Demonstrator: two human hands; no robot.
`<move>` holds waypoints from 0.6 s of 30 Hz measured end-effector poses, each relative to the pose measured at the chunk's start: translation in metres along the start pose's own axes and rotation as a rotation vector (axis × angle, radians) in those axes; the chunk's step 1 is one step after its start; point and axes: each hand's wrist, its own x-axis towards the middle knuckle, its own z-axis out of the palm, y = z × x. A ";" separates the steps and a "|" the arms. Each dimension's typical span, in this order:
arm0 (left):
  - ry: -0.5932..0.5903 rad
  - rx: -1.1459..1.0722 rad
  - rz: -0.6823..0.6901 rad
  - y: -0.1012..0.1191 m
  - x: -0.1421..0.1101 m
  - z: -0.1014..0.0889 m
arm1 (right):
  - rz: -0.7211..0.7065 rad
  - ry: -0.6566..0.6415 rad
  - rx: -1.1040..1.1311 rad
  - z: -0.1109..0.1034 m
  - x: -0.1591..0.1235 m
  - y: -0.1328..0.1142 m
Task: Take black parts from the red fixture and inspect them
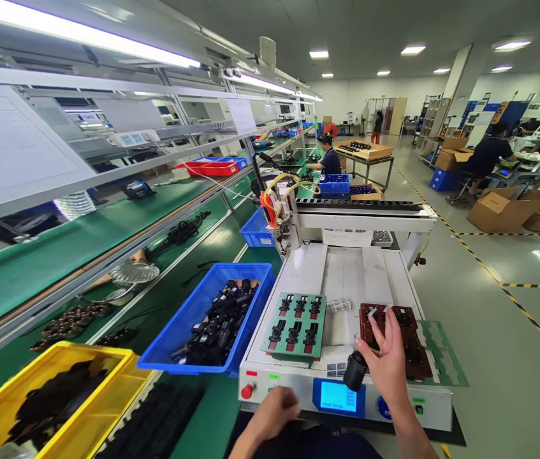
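Note:
My right hand point(387, 360) hovers over the dark red fixture tray point(410, 331) on the white machine point(346, 280), fingers spread upward, while a small black part point(356, 371) is pinched at the thumb. My left hand point(274, 411) is curled in a loose fist at the machine's front panel, near the green button and the blue screen point(338, 396); whether it holds anything is hidden. A green fixture tray point(294, 324) with several black parts sits to the left on the machine.
A blue bin point(188, 319) of black parts stands left of the machine, and a yellow bin point(107, 395) sits nearer me. A green conveyor bench point(59, 255) with shelves runs along the left. Other workers sit farther away; cardboard boxes point(503, 210) lie on the floor at right.

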 end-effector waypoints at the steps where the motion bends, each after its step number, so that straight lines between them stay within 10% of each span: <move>1: -0.082 -0.061 0.066 0.021 -0.009 0.003 | 0.019 -0.018 0.033 0.006 0.001 -0.004; 6: -0.520 -0.775 0.416 0.126 -0.048 0.010 | 0.070 -0.104 0.153 0.025 -0.003 -0.015; 13: -0.494 -1.152 0.332 0.155 -0.070 0.009 | 0.009 -0.179 0.228 0.033 -0.026 -0.016; 18: -0.236 -1.081 0.427 0.165 -0.082 -0.008 | -0.071 -0.084 0.187 0.022 -0.033 -0.028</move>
